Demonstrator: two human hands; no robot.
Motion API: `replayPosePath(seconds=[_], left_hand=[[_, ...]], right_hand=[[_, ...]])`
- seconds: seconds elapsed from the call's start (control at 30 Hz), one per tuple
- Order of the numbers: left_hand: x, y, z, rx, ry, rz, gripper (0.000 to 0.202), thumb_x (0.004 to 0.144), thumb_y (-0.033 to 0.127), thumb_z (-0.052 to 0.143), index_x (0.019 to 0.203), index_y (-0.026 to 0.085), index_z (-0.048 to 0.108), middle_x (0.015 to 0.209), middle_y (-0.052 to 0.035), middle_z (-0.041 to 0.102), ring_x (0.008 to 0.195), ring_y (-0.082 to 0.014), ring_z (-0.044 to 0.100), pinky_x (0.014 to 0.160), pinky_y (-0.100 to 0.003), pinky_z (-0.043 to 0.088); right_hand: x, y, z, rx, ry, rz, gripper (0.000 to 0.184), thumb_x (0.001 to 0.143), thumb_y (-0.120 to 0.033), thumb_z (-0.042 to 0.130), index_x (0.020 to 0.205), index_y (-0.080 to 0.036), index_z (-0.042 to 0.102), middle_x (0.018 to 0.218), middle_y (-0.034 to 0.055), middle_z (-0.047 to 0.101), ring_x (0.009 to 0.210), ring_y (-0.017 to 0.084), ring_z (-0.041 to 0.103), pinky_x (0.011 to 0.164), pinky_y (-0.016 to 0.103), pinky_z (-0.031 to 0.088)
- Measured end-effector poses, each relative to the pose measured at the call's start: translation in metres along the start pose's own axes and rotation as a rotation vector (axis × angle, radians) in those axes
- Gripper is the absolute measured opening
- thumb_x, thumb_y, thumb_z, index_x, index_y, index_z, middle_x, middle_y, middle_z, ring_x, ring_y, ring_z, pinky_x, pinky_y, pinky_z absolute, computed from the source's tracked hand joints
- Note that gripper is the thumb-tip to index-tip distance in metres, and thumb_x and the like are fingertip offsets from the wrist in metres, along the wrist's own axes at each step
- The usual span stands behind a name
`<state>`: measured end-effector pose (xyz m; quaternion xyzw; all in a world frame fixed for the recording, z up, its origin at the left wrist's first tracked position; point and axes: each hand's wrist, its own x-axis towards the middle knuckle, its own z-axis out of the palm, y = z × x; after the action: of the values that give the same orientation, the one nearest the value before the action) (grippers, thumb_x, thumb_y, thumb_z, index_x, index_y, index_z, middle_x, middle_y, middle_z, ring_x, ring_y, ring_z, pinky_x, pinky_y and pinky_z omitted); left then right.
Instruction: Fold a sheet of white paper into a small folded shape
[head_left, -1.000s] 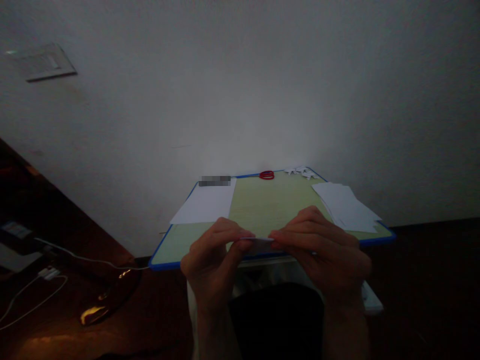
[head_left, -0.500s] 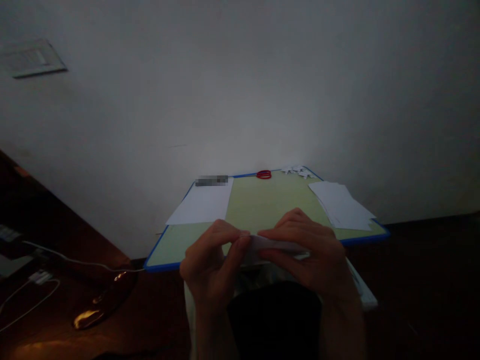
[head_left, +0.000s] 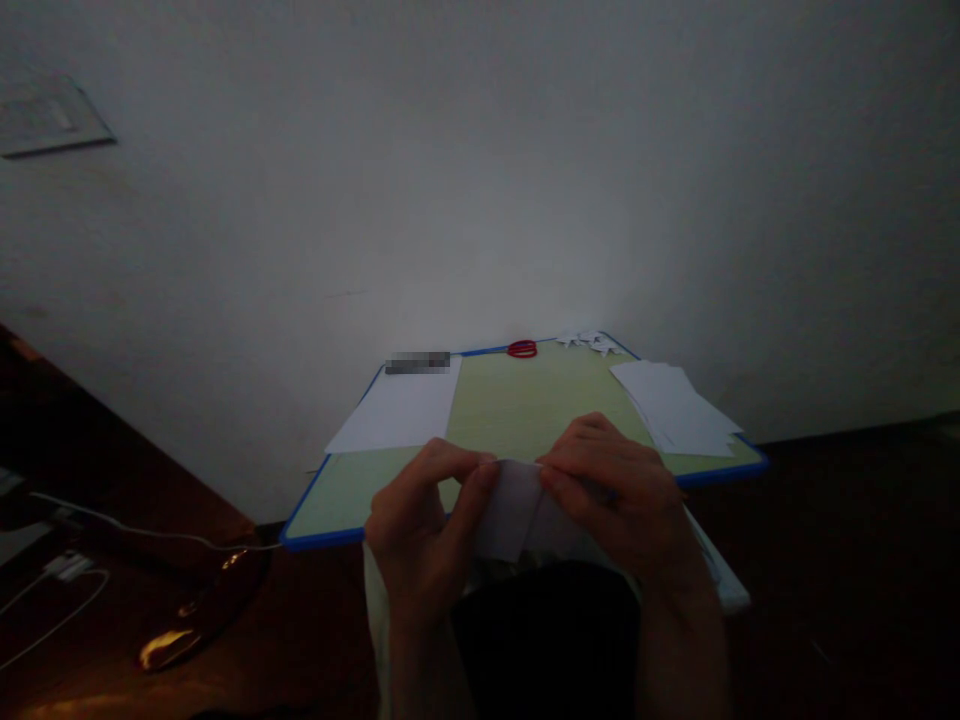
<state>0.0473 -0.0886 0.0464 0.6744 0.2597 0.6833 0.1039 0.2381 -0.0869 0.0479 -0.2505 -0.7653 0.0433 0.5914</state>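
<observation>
Grey wall (head_left: 480, 150) fills most of what I see, and it is dim. Below it lies a dark brown floor (head_left: 825, 560), with a thin white cable (head_left: 150, 530) on the left side.

Next comes my green table (head_left: 517, 400) with a blue edge. It stands right against the wall. One flat white sheet (head_left: 397, 410) lies on the left part of the table. A messy pile of white sheets (head_left: 671, 405) lies on the right part, well apart from the first sheet.

My two hands are at the near edge of the table, close together. My left hand (head_left: 420, 530) pinches the left side of a small white paper (head_left: 514, 510) with thumb and fingers. My right hand (head_left: 622, 490) pinches its right side the same way. The small paper hangs down between my hands, just in front of the table edge.

Far back sits a little red loop (head_left: 522, 349). Just beside the far right corner are tiny white paper bits (head_left: 589, 340).
</observation>
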Motion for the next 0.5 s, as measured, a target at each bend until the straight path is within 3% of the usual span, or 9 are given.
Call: replayPosePath(seconds=[0.17,0.37,0.47,0.5], left_hand=[[-0.0028,-0.0057,-0.0009,0.156,-0.017,-0.078,0.011,0.094,0.015,0.077,0.089,0.024,0.072,0.075,0.0041,0.070,0.069,-0.0115,0.063,0.065,-0.022,0.050],[-0.0031,-0.0049,0.0006,0.162,-0.094,-0.270,0.011,0.099,0.028,0.071,0.091,0.022,0.068,0.060,0.0054,0.064,0.048,-0.0097,0.055,0.047,-0.019,0.039],[-0.0009,-0.0046,0.0030,0.151,-0.030,-0.318,0.014,0.101,0.031,0.069,0.092,0.021,0.064,0.052,0.0071,0.059,0.041,-0.0086,0.047,0.041,-0.018,0.030],[0.0000,-0.0050,0.0039,0.155,0.026,-0.334,0.015,0.101,0.033,0.069,0.093,0.021,0.063,0.051,0.0075,0.058,0.039,-0.0083,0.045,0.040,-0.017,0.028]], right_hand=[[0.0019,0.0014,0.0021,-0.025,0.022,0.008,0.019,0.100,-0.016,0.066,0.083,-0.023,0.070,0.070,-0.0046,0.070,0.064,0.014,0.063,0.075,0.038,0.048],[0.0008,0.0069,0.0003,-0.024,-0.018,0.065,0.020,0.103,-0.019,0.067,0.084,-0.023,0.072,0.070,-0.0043,0.071,0.067,0.015,0.064,0.076,0.037,0.051],[0.0000,0.0082,0.0028,-0.025,0.047,0.126,0.009,0.102,-0.024,0.071,0.103,-0.028,0.079,0.091,0.0003,0.080,0.087,0.020,0.072,0.084,0.040,0.056],[-0.0001,0.0080,0.0043,-0.043,0.102,0.143,0.014,0.101,-0.027,0.073,0.114,-0.030,0.078,0.103,0.0025,0.081,0.099,0.023,0.073,0.090,0.043,0.058]])
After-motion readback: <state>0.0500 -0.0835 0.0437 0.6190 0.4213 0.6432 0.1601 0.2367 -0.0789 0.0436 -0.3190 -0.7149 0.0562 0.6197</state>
